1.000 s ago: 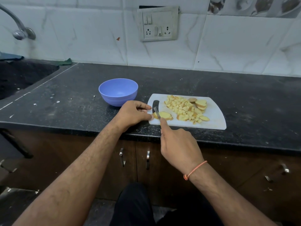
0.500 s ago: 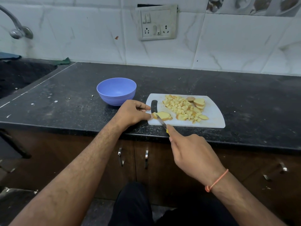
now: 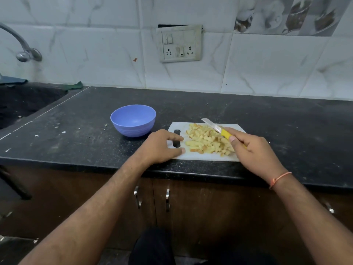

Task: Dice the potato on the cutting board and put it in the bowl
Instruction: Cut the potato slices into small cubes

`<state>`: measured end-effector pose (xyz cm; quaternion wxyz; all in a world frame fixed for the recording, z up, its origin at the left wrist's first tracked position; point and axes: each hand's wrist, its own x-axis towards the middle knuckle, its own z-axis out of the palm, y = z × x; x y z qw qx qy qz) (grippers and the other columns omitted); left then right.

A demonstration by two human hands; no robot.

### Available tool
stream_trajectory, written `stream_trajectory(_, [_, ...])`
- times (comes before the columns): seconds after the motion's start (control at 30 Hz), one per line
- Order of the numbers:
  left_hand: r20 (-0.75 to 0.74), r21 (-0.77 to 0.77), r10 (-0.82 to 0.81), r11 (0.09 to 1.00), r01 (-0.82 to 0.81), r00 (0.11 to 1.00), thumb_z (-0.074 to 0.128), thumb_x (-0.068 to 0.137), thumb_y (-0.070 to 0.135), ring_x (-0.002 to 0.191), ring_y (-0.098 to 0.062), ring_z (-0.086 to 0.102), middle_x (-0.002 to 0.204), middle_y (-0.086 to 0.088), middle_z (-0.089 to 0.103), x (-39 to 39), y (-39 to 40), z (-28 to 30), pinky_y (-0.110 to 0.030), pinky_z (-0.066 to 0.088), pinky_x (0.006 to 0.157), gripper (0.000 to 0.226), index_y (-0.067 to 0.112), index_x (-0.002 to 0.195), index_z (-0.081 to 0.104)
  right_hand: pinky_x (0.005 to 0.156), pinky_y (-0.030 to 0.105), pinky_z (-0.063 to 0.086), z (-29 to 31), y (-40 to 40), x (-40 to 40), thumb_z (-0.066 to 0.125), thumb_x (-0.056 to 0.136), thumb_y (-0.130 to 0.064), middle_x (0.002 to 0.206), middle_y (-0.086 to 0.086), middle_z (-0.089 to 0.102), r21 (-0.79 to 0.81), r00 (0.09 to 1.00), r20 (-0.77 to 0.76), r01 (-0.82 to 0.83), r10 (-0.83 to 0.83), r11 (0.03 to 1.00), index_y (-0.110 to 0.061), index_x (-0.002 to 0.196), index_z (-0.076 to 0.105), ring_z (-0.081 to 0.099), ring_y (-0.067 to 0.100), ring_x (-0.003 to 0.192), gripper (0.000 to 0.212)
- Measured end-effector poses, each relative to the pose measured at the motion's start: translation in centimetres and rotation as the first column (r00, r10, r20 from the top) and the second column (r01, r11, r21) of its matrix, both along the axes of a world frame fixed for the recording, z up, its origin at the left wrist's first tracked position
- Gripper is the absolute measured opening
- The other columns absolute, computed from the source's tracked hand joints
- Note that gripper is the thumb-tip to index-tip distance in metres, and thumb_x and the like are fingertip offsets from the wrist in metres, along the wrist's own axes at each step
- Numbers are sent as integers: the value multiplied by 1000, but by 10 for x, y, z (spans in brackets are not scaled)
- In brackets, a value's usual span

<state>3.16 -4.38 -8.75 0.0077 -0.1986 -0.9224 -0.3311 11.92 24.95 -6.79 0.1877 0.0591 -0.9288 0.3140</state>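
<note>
Dicing looks done: potato (image 3: 207, 142) is a pile of cubes mid-board (image 3: 206, 157), no whole slices we can spot. Bowl (image 3: 133, 119) sits just left of the board, nothing in it, so transfer is all that's left. Our left hand (image 3: 162, 146) lies flat on the board's left end, fingers relaxed, gripping nothing. Right hand (image 3: 252, 150) grips the knife (image 3: 217, 129), blade raised over the pile's far side

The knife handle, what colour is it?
Yellow. The knife handle shows best in the head view, held in the right hand.
</note>
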Motion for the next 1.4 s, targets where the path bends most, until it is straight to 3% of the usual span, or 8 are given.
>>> stream_trajectory(0.27, [-92,-126,-115,987,103,989,80,85,61,96,-4,58,116,14,63,-8,36,5,-23,45,84,59,35,137,70,48,20,32,-20,17,-24,49,109,-21,62,-3,34,-571,998,47,0,32,821,-32,135,67,33,9,55,33])
stream_trajectory(0.53, [-177,-417,-177,905,89,968,63,101,52,106,-16,62,127,4,60,-23,57,14,-39,55,94,46,25,139,63,51,21,33,-21,20,-27,50,109,-22,62,-3,36,-591,997,67,1,47,806,-30,134,69,34,9,56,32])
stream_trajectory(0.7, [-311,-488,-205,872,29,928,48,110,33,106,-23,63,121,0,59,-26,69,7,-40,56,80,27,21,131,61,50,24,30,-20,20,-28,50,109,-24,61,-6,36,-623,996,71,1,55,782,-37,128,71,32,11,57,31])
stream_trajectory(0.93, [-326,-110,-96,992,64,940,72,97,12,90,-10,64,104,12,69,-39,75,11,-29,53,84,22,26,112,80,47,23,26,-17,24,-26,48,110,-23,59,-6,33,-674,996,75,17,45,738,-31,133,69,28,9,53,32])
stream_trajectory(1.07, [-197,81,-119,987,137,973,74,92,-1,109,-2,69,126,12,75,-44,82,29,-12,55,91,47,24,132,74,45,22,25,-17,26,-28,48,110,-21,59,-4,31,-726,997,74,29,36,688,-28,132,70,26,10,52,32])
stream_trajectory(1.17, [-139,28,-184,982,189,973,64,93,1,107,-9,74,131,13,72,-46,81,48,-4,52,71,52,30,135,72,45,22,24,-17,27,-28,49,110,-21,61,-2,31,-747,997,77,41,26,663,-26,134,69,26,9,52,32])
stream_trajectory(1.27, [-77,-98,-274,959,266,959,70,89,24,57,-22,74,133,20,67,-48,75,55,-40,64,73,36,46,117,78,44,22,25,-16,27,-28,49,110,-21,60,-3,31,-751,996,79,39,31,659,-26,135,68,27,8,51,32])
stream_trajectory(1.4, [-160,-381,-410,865,327,898,83,86,41,98,-9,62,115,13,63,-46,79,49,-35,53,90,32,42,117,79,45,23,24,-17,27,-28,49,110,-21,59,-3,32,-749,996,79,39,31,662,-26,134,68,27,8,51,31])
